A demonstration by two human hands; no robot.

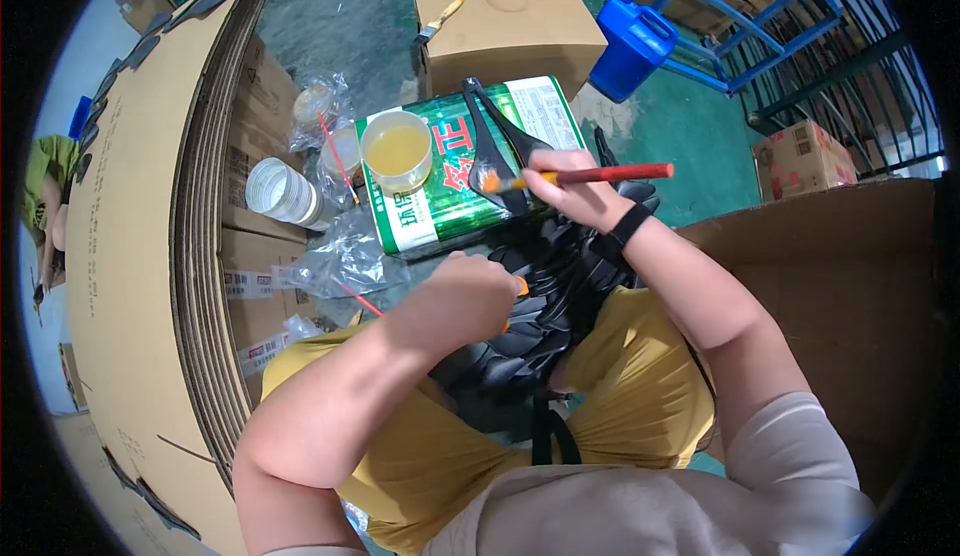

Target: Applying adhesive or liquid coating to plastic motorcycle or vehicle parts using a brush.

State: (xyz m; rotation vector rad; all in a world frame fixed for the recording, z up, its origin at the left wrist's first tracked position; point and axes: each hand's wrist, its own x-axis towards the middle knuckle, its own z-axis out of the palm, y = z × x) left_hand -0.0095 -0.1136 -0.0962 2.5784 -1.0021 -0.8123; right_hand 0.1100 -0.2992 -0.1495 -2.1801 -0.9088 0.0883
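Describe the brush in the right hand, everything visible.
The brush is a slim paintbrush with a red, wood-like handle and an orange-stained bristle tip. It lies nearly level, handle end pointing right, tip pointing left. The right hand pinches it near the bristle end with the fingers. The tip rests on or just above a black strap piece lying across the green metal can. Whether the bristles actually touch the strap cannot be told. The handle's far end hangs free.

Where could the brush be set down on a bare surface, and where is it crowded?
Free: the cardboard box top behind the green tin, and green floor between tin and blue jug. Crowded: the tin's lid, with glue cup and black pieces; bags left.
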